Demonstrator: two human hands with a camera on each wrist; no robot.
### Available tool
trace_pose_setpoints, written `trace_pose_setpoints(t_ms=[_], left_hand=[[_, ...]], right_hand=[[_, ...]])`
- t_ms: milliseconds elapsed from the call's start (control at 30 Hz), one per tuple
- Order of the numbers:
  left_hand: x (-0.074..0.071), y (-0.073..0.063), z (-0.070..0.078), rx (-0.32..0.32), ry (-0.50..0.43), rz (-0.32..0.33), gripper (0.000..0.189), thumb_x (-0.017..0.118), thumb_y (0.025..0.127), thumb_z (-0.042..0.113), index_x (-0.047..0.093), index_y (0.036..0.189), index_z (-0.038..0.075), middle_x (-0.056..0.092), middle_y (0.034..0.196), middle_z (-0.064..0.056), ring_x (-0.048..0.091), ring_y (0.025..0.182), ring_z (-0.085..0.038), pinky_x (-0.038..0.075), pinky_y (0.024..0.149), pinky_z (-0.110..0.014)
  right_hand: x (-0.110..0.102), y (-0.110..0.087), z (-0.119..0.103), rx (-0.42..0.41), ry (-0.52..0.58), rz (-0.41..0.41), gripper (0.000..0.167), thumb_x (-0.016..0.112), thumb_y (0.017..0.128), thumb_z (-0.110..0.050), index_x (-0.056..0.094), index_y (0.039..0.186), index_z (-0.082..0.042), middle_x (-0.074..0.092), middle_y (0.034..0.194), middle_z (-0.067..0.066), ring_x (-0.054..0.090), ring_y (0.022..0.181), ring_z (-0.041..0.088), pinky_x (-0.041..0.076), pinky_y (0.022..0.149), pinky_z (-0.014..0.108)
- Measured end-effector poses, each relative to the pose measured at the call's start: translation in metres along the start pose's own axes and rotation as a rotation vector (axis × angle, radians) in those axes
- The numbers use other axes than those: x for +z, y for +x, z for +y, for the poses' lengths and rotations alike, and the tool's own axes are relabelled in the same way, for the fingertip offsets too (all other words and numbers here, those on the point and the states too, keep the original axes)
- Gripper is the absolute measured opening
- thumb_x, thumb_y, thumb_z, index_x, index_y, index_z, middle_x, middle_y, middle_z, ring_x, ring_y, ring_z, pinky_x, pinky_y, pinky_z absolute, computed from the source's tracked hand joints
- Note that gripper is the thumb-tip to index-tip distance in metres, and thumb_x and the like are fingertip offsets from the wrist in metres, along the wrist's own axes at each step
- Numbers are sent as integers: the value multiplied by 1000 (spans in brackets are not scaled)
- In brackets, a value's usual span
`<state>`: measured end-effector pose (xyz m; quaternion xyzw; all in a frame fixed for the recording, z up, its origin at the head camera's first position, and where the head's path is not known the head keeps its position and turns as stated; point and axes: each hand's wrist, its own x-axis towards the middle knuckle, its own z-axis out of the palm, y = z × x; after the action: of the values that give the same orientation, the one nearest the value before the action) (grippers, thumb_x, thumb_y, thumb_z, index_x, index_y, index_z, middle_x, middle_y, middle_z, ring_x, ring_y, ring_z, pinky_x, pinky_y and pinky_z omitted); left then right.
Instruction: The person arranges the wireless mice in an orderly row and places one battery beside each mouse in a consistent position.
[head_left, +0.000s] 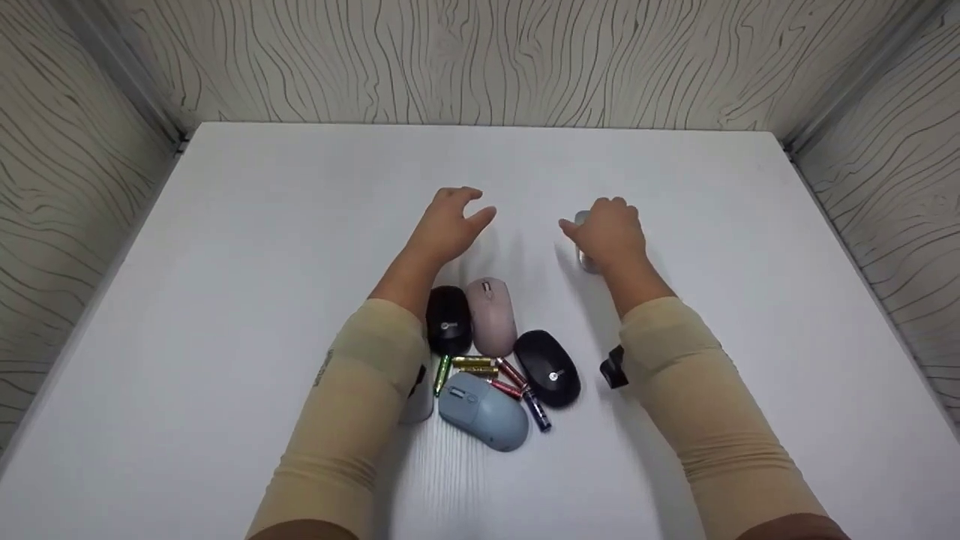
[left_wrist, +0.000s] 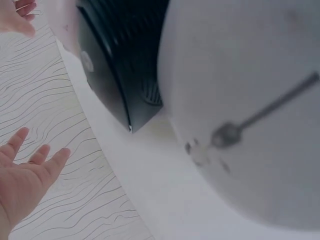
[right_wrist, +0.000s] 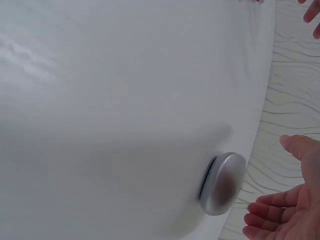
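Beyond the group of mice, my left hand [head_left: 448, 229] hovers with loosely bent fingers and nothing in it; its palm [left_wrist: 25, 192] shows in the left wrist view. My right hand [head_left: 615, 234] is over a silver mouse [head_left: 583, 259] and partly covers it in the head view. In the right wrist view a gap shows between the silver mouse [right_wrist: 225, 185] and the relaxed fingers. Nearest my left forearm are a black mouse [head_left: 449, 322], a pink mouse [head_left: 492, 319] and a pale grey mouse [head_left: 420, 409], which the sleeve mostly hides.
A blue-grey mouse [head_left: 486, 414] and another black mouse [head_left: 547, 369] lie closer to me. Between the mice are several small batteries, among them a green one [head_left: 442, 375], a gold one [head_left: 474, 361] and a dark blue one [head_left: 537, 411]. Patterned panels [head_left: 480, 60] border the white table [head_left: 225, 262].
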<state>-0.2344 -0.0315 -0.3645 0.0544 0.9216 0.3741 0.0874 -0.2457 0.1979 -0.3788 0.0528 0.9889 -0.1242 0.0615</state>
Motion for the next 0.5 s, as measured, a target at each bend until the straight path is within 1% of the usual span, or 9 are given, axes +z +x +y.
trace_pose_setpoints(t_ms=[100,267,333,500], left_hand=[[-5,-2,-1,0,8,6,52,46,92,45,41,136,17,30,144,-8,29,133,-21,28,106,-35],[-13,-6,-7,17,-6,17,52,46,93,44,42,136,16,31,143,-9,29,133,-22,28,106,-35],[-16,-7,-9,20,-13,22,52,46,93,43,42,136,16,31,143,-9,30,132,-22,28,106,-35],[-24,-11,-14,28,-19,28,51,47,92,43,43,135,16,32,142,-9,30,132,-22,28,106,-36]], right_hand=[[-2,-5,-13,-37,8,10,73,53,85,-51,48,117,14,49,111,29,46,104,42,42,88,48],[-4,-16,-32,-81,10,-5,75,54,84,-51,47,121,14,50,117,30,48,108,42,41,90,48],[-5,-20,-37,-101,-12,-11,76,54,84,-52,47,122,13,50,117,30,49,108,42,42,89,48],[-8,-30,-44,-166,-90,-3,75,51,84,-55,51,119,12,56,112,28,54,103,40,42,88,46]])
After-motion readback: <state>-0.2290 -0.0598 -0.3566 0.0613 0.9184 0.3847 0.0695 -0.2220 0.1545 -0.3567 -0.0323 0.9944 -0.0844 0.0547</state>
